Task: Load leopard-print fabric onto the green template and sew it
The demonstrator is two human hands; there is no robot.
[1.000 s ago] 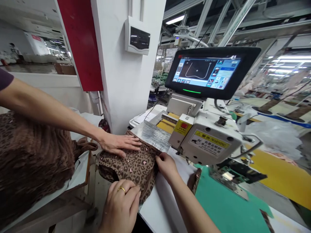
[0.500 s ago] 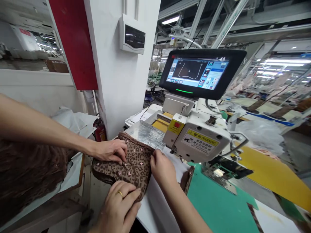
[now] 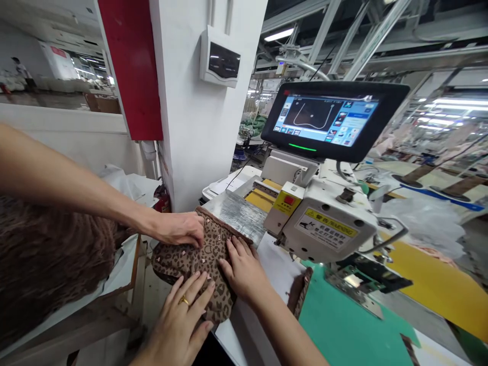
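A leopard-print brown fabric piece (image 3: 213, 254) with small pink motifs and a plush brown edge lies at the near end of the sewing machine's bed. My left hand (image 3: 181, 312), wearing a gold ring, rests on its near part with fingers spread. My right hand (image 3: 244, 267) lies flat on the right side of the cloth, fingers stretched out and thumb pointing left. Another person's hand (image 3: 185, 229) reaches in from the left, its fingers curled down onto the upper left of the same piece. What lies under the cloth is hidden.
The sewing machine head (image 3: 324, 218) with a warning label stands right of the cloth, beneath a lit control screen (image 3: 328, 117). A green sheet (image 3: 343, 315) covers the bed. Brown plush material (image 3: 49, 259) is piled at left. Behind rises a white pillar (image 3: 190, 137).
My right hand has let go of the fabric's right edge and spread flat on top. My left hand's fingers have spread out. The view has shifted slightly left.
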